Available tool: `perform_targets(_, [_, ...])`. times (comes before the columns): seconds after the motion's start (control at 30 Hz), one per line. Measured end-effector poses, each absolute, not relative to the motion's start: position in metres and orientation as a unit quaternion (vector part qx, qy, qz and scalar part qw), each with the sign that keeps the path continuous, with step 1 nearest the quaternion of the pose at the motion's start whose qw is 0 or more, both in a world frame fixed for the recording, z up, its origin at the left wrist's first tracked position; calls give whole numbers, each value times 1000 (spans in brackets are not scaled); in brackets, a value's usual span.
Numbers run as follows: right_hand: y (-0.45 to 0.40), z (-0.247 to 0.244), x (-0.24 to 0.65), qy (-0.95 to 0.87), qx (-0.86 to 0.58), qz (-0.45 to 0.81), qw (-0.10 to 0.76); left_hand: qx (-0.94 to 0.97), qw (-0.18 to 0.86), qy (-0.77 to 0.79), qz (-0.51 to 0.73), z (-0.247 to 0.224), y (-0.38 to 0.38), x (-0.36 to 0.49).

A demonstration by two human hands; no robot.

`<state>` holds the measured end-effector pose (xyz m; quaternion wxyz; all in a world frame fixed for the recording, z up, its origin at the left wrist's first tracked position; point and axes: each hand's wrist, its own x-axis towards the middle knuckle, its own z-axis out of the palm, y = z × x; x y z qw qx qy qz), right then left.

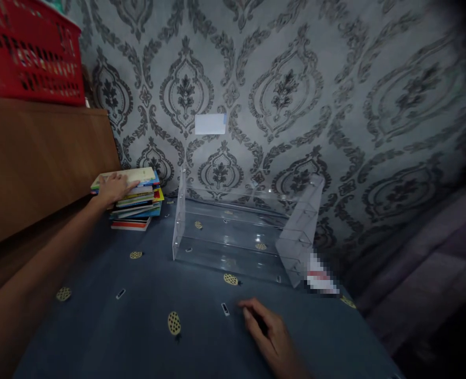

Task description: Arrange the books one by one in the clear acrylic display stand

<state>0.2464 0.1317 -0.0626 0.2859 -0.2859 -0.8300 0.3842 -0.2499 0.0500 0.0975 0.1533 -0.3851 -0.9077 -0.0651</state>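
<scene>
At the back left, a stack of several books (138, 202) lies on the dark blue cloth (138, 295). My left hand (114, 187) rests on the pale top book with its fingers spread; its grip on the book's edge, if any, is not visible. Right of the stack stands a clear acrylic rack (300, 226) with several see-through tiers and no books on them. My right hand (266, 329) hovers over or rests on the cloth in front of the rack, fingers loosely curled and apart, with nothing in it.
A red plastic basket (39, 58) stands on a wooden cabinet (47, 158) at the left. Patterned wallpaper (288, 100) covers the wall behind, with a small white label (210, 124) on it. A blurred-out white and red item (320, 276) lies beside the rack's right end.
</scene>
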Motion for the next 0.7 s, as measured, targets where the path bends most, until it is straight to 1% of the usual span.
perform_targets(0.07, [133, -64, 246, -832, -281, 382, 287, -388, 143, -909, -58, 94, 49, -255])
perform_targets(0.4, [133, -64, 246, -843, -280, 372, 269, -419, 213, -882, -41, 87, 45, -249])
perform_targets(0.53, [133, -65, 246, -847, -266, 365, 282, -433, 228, -872, -23, 89, 43, -241])
perform_targets(0.7, [133, -70, 244, -852, -247, 350, 300, -443, 216, -870, 1, 98, 33, -232])
